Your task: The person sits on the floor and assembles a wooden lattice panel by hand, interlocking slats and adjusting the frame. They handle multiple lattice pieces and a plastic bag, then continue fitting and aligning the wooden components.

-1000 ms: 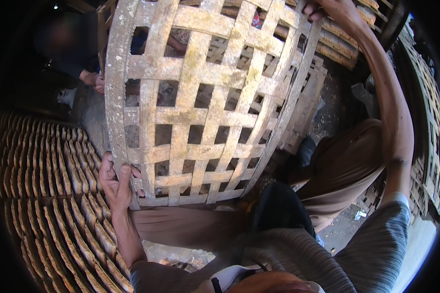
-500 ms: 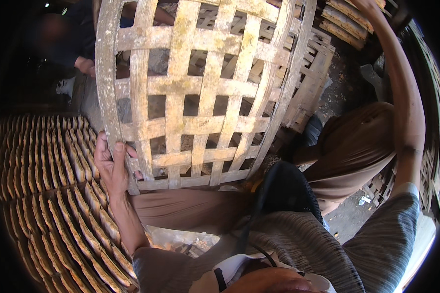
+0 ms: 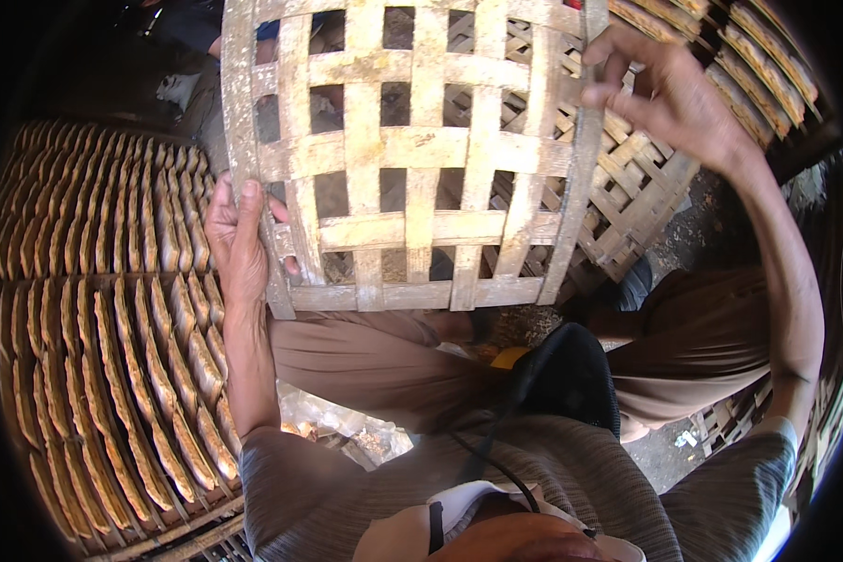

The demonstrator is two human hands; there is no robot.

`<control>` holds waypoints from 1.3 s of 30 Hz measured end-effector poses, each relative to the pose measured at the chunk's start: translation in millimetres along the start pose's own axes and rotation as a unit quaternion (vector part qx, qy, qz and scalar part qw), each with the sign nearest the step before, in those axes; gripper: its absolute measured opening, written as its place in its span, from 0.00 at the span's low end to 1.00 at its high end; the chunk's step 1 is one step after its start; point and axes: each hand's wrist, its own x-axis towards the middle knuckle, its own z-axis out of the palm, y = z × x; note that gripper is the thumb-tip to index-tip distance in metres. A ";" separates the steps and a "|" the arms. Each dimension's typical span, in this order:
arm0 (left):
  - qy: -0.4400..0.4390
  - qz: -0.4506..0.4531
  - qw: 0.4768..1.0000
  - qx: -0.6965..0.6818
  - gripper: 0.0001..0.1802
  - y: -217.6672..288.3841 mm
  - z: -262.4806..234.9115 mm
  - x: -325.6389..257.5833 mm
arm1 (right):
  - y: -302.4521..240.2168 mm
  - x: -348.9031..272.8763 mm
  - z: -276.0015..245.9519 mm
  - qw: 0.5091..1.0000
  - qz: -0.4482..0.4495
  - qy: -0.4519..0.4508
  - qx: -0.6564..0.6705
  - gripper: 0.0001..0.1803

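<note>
A woven bamboo lattice tray with pale slats and weathered side bars stands tilted up over my legs. My left hand is wrapped round its left bar, with the thumb in front and the fingertips showing through the gaps. At the tray's upper right side is my right hand, its thumb and fingers spread around the right bar. Whether those fingertips touch the bar is hard to make out.
Rows of thin browned slabs stand on racks at the left, with more slabs at the upper right. Another woven tray lies behind the held one. A person's arm shows at the upper left.
My left hand and the tray have moved up and slightly right. My right hand has come down from the slabs at the upper right to the tray's right bar.
</note>
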 end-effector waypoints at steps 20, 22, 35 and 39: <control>-0.039 -0.016 0.999 -0.031 0.16 8.3 6.2 -2.7 | -42.9 -1.8 40.0 0.979 0.019 -0.103 0.173 0.08; -0.041 -0.024 0.998 -0.029 0.16 12.1 8.6 -2.1 | -39.7 -2.3 43.7 0.989 -0.049 -0.068 0.124 0.06; -0.010 -0.026 0.999 -0.017 0.16 14.3 10.4 0.8 | -54.6 -10.3 39.2 0.971 -0.151 -0.163 0.092 0.12; -0.005 -0.027 0.999 -0.024 0.16 18.0 13.9 0.2 | -61.1 -14.9 45.1 0.970 -0.096 -0.209 0.082 0.10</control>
